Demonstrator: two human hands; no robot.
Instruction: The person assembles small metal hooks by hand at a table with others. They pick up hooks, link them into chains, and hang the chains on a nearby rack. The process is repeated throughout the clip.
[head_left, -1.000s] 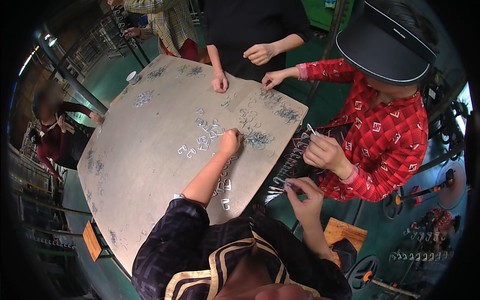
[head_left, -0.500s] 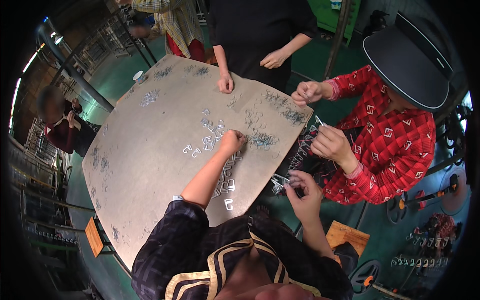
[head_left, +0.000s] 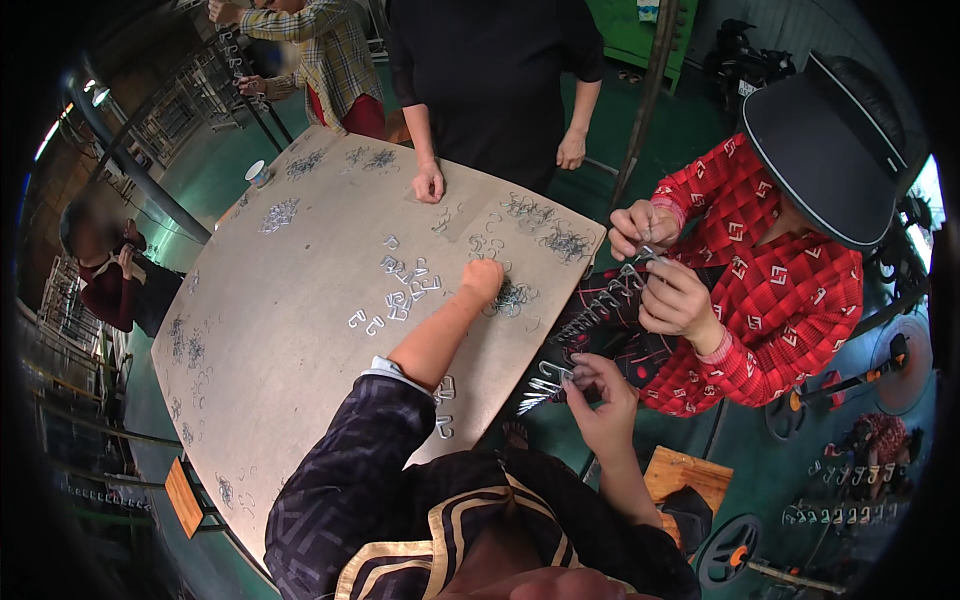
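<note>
My left hand [head_left: 484,281] reaches over the table to the near edge of a loose pile of thin dark wire rings [head_left: 513,298]. Its fingers are curled downward and whatever they pinch is hidden. Off the table's right edge, my right hand [head_left: 606,398] pinches a metal hook between thumb and fingers. A bunch of shiny metal hooks [head_left: 541,387] hangs together from that hand. Flat, bent silver hooks [head_left: 402,297] lie scattered left of my left forearm, and a few more [head_left: 445,427] rest near the table's front edge.
The large brown table [head_left: 300,360] carries more small piles of wire pieces [head_left: 566,243] and a white cup [head_left: 257,173]. At right, a co-worker in a red patterned shirt [head_left: 760,300] handles a string of hooks [head_left: 610,296]. Another in black [head_left: 490,90] stands across, one hand on the table.
My left hand has shifted slightly at the wire pile. My right hand and its hooks have dropped a little. The red-shirted co-worker's hands have come together, and the view has shifted slightly.
</note>
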